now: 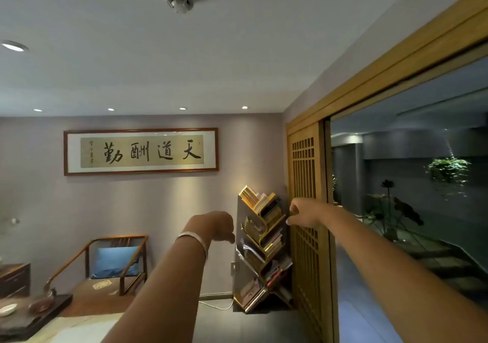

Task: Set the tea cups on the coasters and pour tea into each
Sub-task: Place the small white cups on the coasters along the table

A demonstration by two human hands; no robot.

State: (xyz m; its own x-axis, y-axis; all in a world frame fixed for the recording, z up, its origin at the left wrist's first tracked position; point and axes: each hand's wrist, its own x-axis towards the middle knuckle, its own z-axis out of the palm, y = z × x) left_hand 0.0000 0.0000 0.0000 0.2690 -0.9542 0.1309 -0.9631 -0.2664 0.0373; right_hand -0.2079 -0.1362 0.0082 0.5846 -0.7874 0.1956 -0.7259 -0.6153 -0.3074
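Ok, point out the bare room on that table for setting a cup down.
Free: the pale table strip between the dark tray and the left arm. Crowded: the tray's left end, with a white dish and a brown dish. Most of the table is out of view.

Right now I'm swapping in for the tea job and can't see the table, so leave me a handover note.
Left hand, silver bangle on its wrist, and right hand are raised in the air, fingers loosely curled, holding nothing.
The dark wooden tea tray sits at lower left, with a small white dish and brown clay teaware on it.
No coasters visible. Nothing seen placed or poured; all steps remain.
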